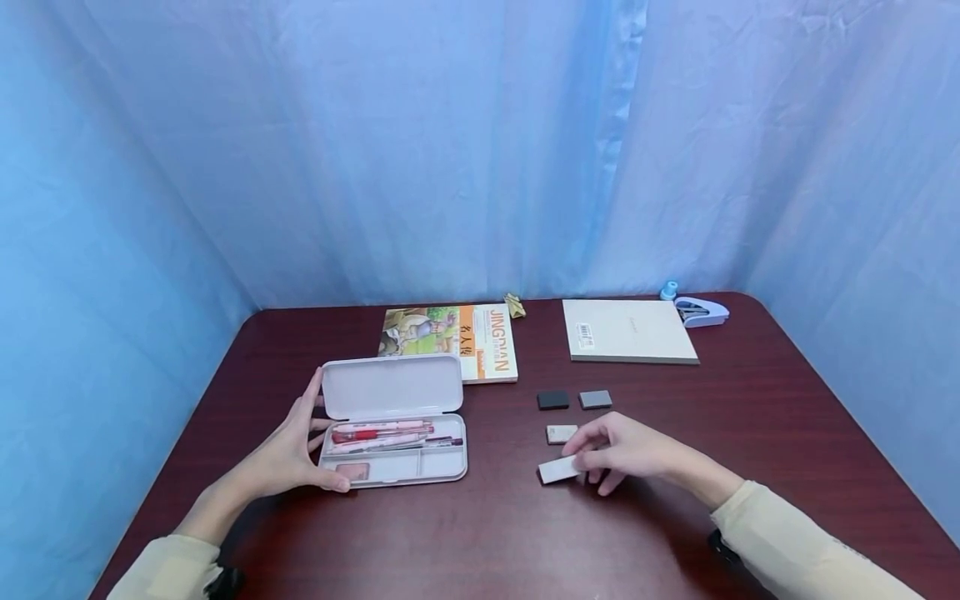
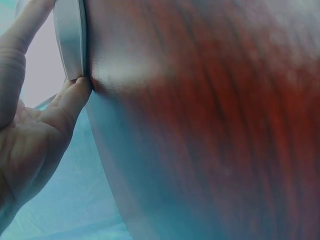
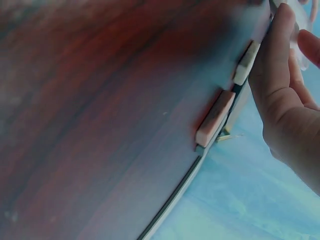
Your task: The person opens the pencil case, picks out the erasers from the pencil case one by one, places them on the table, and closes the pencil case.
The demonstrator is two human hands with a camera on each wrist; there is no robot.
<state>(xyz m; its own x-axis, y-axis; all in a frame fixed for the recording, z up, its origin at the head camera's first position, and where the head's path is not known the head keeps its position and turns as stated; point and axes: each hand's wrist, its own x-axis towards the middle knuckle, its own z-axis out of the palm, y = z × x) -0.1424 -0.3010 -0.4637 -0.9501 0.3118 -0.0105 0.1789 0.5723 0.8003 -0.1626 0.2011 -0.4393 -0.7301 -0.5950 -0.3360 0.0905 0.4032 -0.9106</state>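
Observation:
A pencil case (image 1: 453, 475) lies open, its lid (image 1: 393, 387) tipped back. Pens (image 1: 378, 431) fill its long compartment, and a pink eraser (image 1: 352, 472) sits at the front left. My left hand (image 1: 281, 450) holds the case's left end, thumb at the front corner and a finger up at the lid's edge; the left wrist view shows fingertips against the case wall. To the right, my right hand (image 1: 622, 450) pinches a white eraser (image 1: 558, 470) close over the table. Just behind it lie a beige eraser (image 1: 561, 434), a black eraser (image 1: 553, 400) and a grey eraser (image 1: 596, 399).
Behind the case lies an illustrated book (image 1: 487, 342), with a small yellowish object (image 1: 514, 306) at its far corner. A cream notebook (image 1: 633, 332) is at the back right, beside a pale lavender stapler-like item (image 1: 703, 312) and a small blue object (image 1: 669, 290). Blue curtains (image 1: 450, 150) surround the table.

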